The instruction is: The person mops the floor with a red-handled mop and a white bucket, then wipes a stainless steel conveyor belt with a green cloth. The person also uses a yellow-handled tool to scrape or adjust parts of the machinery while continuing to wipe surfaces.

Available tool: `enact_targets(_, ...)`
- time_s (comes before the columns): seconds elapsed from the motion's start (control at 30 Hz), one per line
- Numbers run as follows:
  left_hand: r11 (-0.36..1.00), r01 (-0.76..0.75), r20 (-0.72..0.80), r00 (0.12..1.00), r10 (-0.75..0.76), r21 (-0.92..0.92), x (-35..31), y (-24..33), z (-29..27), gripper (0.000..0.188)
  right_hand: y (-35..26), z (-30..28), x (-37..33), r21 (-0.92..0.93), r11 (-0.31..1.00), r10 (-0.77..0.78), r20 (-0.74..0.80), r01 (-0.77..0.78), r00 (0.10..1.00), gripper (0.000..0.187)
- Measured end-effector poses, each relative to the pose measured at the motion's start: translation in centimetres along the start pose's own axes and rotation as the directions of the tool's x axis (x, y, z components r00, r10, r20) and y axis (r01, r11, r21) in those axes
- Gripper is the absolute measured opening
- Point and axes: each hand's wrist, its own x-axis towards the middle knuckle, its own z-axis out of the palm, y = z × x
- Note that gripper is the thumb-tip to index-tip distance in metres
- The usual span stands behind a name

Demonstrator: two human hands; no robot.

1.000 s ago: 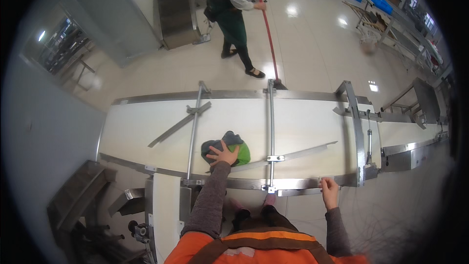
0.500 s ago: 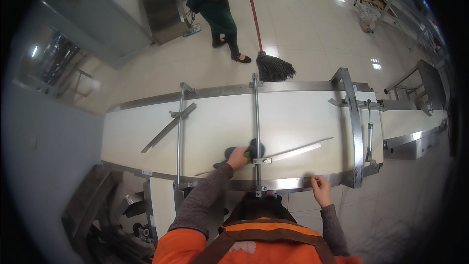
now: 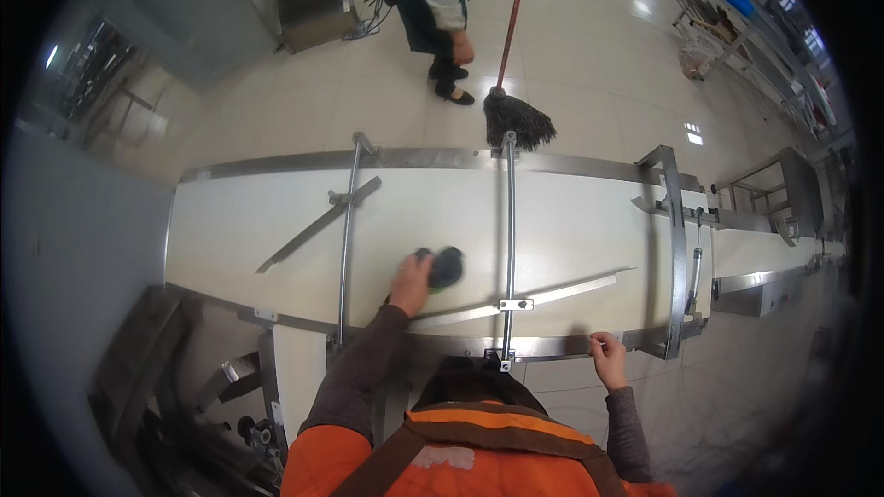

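My left hand (image 3: 411,285) is closed round a dark, rounded, soft-looking bundle (image 3: 447,267) with a bit of green under it. Its kind is blurred by motion. The bundle is down at the white conveyor belt (image 3: 589,230), between two metal crossbars. A slanted metal guide strip (image 3: 575,289) is fixed by a clamp to the middle crossbar (image 3: 511,221); its near end passes close to my left wrist. At the belt's near metal rail (image 3: 552,347), my right hand (image 3: 610,364) has its fingers curled together. Whatever they may hold is too small to make out.
Another guide strip (image 3: 318,225) slants under the left crossbar (image 3: 346,248). A taller metal frame (image 3: 675,248) spans the belt's right end. Beyond the far rail, a person (image 3: 442,18) stands near a mop (image 3: 517,120) with a red handle. Machinery (image 3: 138,377) stands lower left.
My left hand and the dark bundle have moved left and a little farther across the belt. My right hand stays at the near rail. The other person's hand has left the mop handle.
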Motion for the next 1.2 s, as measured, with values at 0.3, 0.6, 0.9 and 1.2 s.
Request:
enact_targets(0.3,0.921,0.383,-0.035,0.922,-0.386,-0.071,9.0,4.2,3.9,0.053,0.8,2.9,-4.8,0.087,0.982,0.167,0.008,-0.167,0.986,0.016)
enact_targets(0.6,0.777,-0.019,0.305,0.913,0.270,-0.630,11.8,10.2,7.0,0.085,0.5,1.8,-5.4,-0.125,0.991,0.050,0.004,-0.049,0.999,0.016)
enact_targets(0.9,0.575,0.155,0.062,0.982,-0.179,-0.803,2.5,7.5,4.0,0.067,-11.1,2.6,9.5,-0.536,0.515,-0.639,0.279,0.669,0.716,0.048)
enact_targets(1.2,0.877,0.052,-0.241,0.952,-0.188,-0.477,-2.2,16.5,4.1,0.037,-12.5,13.2,19.3,-0.410,0.220,-0.668,0.598,0.885,0.442,0.070)
